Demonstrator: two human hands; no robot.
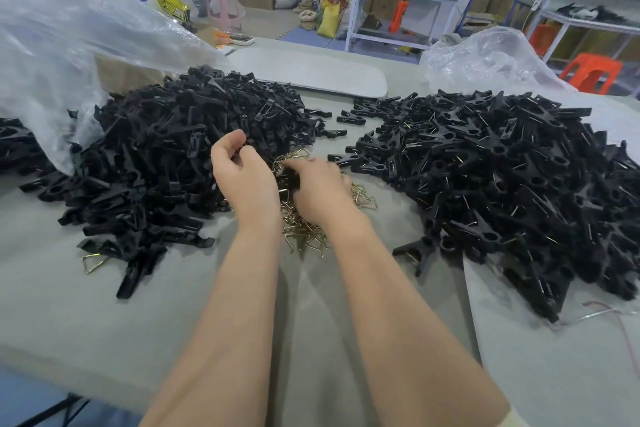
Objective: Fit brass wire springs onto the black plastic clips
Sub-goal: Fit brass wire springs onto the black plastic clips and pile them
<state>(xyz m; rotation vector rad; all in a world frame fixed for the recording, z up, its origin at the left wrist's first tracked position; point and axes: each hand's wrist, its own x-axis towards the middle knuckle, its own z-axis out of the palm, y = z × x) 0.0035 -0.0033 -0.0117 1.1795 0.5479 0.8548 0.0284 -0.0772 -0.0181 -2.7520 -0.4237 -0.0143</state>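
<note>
- Brass springs (304, 232) lie at frame centre, just under the right hand (320, 189), the nearer one; its fingertips are hidden, so I cannot tell its grip
- Left hand (239, 170), fingers curled, is at the black clips (156, 156), centre left; whether it holds one is unclear

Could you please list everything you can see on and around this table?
left clip pile: one, black, table left
right clip pile: one, black with wire glints, table right
brass springs: one small heap, brass, between the piles
stray spring: one, brass, front left
plastic bags: two, clear, behind the piles
board: one, grey, far side
orange stool: one, far right floor
table: one, grey-covered
left hand: fingers curled, at the left pile's edge
right hand: over the springs; grasp hidden
</note>
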